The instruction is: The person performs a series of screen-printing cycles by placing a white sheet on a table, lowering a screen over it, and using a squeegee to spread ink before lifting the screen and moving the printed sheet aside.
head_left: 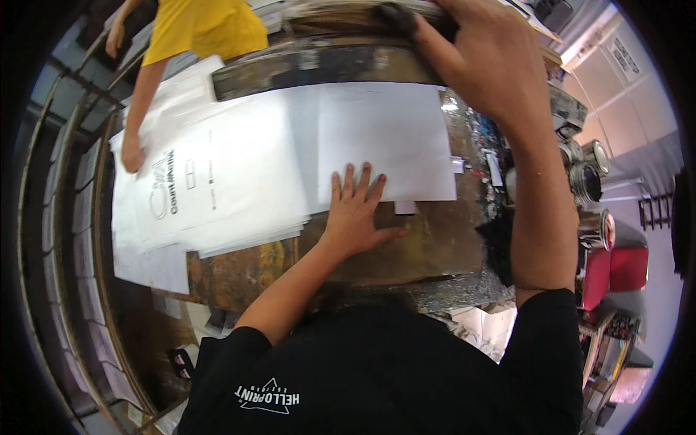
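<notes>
My left hand (357,210) lies flat, fingers spread, on the near edge of a white sheet of paper (380,138) that rests on a stained, paint-marked worktable (428,246). Raised at the top of the view, my right hand (475,54) grips the dark edge of a long wooden-framed bar or screen (319,61) that spans the table above the sheet. Left of the sheet sits a fanned stack of white printed sheets (217,181).
A person in a yellow shirt (203,25) stands at the far left, one hand (132,156) on the stack. Several metal cans (591,177) and red containers (616,268) crowd the right side. Curved metal rails (58,217) run down the left.
</notes>
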Motion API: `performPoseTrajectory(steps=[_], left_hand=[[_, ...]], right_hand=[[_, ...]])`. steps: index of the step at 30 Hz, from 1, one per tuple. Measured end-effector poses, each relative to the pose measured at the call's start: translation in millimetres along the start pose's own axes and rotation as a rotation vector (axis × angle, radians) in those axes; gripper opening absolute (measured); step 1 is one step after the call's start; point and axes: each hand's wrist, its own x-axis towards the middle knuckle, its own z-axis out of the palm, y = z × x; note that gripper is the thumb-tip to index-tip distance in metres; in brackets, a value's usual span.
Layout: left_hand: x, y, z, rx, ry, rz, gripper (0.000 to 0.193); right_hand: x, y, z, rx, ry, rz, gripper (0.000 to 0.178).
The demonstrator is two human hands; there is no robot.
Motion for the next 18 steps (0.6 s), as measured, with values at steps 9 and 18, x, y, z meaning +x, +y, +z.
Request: performPoseTrajectory(steps=[9, 18], left_hand=[[66.1, 73.2, 45.0, -0.008, 0.016, 0.196, 0.122], [67.0, 71.4, 52.2, 0.035, 0.034, 0.272, 0.119]], right_hand=[[-9.7, -2.0, -8.6, 0.01, 0.037, -0.022, 0.062], [7.0, -7.9, -34.3, 0.028, -0.129, -0.008, 0.056]])
